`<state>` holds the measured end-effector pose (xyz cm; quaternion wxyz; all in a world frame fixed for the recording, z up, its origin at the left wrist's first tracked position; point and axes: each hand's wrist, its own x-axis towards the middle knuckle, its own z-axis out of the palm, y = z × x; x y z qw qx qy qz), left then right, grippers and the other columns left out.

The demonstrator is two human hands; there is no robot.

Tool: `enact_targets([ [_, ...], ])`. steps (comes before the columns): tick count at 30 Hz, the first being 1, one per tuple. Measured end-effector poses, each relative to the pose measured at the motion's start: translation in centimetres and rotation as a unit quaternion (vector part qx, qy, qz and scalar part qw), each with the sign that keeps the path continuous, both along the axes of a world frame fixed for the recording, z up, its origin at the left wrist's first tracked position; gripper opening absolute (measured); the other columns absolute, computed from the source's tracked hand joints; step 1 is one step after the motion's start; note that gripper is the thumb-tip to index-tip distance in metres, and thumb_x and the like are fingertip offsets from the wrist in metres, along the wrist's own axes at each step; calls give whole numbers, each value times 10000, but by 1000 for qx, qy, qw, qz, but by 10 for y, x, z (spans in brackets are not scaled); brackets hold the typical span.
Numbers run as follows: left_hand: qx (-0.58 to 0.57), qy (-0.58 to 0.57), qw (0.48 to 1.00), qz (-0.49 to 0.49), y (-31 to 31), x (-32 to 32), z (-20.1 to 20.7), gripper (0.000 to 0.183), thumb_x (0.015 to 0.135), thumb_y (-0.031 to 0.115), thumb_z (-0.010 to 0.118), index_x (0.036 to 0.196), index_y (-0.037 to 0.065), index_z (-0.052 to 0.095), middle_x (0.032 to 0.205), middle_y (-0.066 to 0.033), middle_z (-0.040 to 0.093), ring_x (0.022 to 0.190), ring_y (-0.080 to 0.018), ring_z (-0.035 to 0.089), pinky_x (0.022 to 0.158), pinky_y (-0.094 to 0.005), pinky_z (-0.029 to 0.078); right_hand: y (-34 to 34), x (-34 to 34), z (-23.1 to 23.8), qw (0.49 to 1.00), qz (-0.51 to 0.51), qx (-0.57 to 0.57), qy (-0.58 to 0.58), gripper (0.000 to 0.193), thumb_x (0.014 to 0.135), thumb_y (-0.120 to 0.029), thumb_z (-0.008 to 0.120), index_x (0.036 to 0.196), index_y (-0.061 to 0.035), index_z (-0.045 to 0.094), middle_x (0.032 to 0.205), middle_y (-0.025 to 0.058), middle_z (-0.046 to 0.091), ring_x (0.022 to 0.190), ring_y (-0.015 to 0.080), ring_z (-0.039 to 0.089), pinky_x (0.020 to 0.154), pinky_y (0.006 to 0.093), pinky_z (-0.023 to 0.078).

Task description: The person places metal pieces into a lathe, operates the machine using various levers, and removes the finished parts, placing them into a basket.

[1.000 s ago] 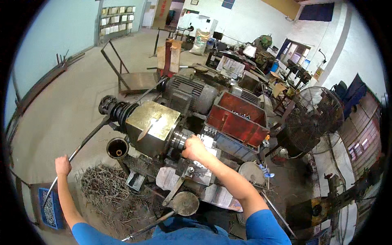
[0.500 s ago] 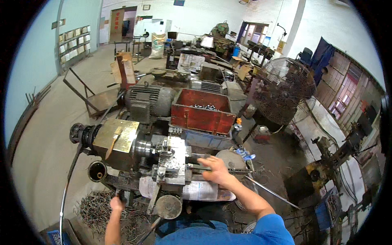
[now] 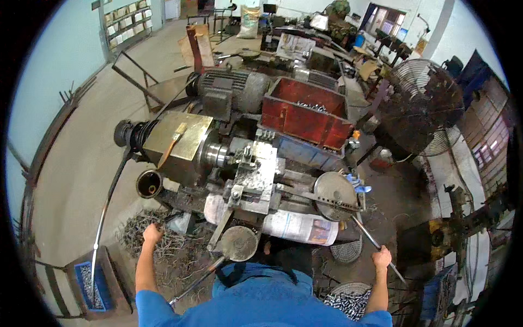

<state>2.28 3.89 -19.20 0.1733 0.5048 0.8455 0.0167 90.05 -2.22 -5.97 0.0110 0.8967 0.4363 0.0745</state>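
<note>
My right hand (image 3: 382, 257) is wrapped around a long metal lever (image 3: 368, 234), which slants down beside a round metal disc (image 3: 334, 188) at the right end of a small lathe. Out to the left, my left hand (image 3: 153, 234) is closed in front of a heap of curly metal shavings (image 3: 131, 231); whatever it holds is hidden. Between my arms stands the lathe's tool slide (image 3: 255, 177), strewn with bits of metal. It faces the shiny spindle (image 3: 216, 155). A wooden-handled brush (image 3: 173, 144) lies on the brass-coloured headstock cover (image 3: 190, 131).
A red bin (image 3: 305, 117) of small metal parts sits behind the lathe, near a grey motor (image 3: 231, 90). At right stands a large fan (image 3: 419, 106). A basket of metal pieces (image 3: 348, 302) is by my right forearm; a blue tray (image 3: 90, 286) is low at left.
My right hand has left the tool slide area and moved right and down onto the lever, closing around it. My left hand has shifted away from the lathe's front edge. The view has tilted down.
</note>
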Motion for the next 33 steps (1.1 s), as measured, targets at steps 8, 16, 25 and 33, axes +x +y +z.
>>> enact_targets([
  [8, -73, -119, 987, 84, -85, -27, -28, 268, 685, 247, 654, 881, 63, 667, 737, -137, 658, 636, -246, 653, 664, -355, 527, -77, -130, 0, 991, 35, 34, 123, 249, 536, -200, 582, 695, -11, 548, 685, 233, 593, 664, 408, 583, 609, 481, 464],
  [16, -52, -173, 978, 100, -57, 0, -13, 202, 740, 168, 603, 856, 7, 645, 658, -136, 643, 509, -206, 641, 606, -335, 525, -89, -200, 2, 957, 7, 91, 275, 311, 542, -230, 602, 742, 4, 558, 656, 216, 586, 640, 393, 569, 613, 424, 458],
  [25, 16, -132, 991, 31, -18, 7, 12, 262, 719, 266, 631, 855, 44, 654, 746, -147, 651, 728, -312, 638, 661, -391, 500, -84, -171, 3, 966, 28, 65, 247, 360, 579, -287, 614, 793, 0, 572, 722, 253, 598, 697, 433, 581, 641, 479, 461],
  [33, 40, 54, 988, -139, 40, 38, 34, 381, 772, 399, 601, 883, 38, 650, 876, -161, 653, 854, -336, 617, 760, -430, 488, 5, 11, -4, 997, 37, -38, -51, 411, 583, -168, 643, 971, -40, 600, 847, 169, 613, 781, 343, 597, 705, 431, 477],
])
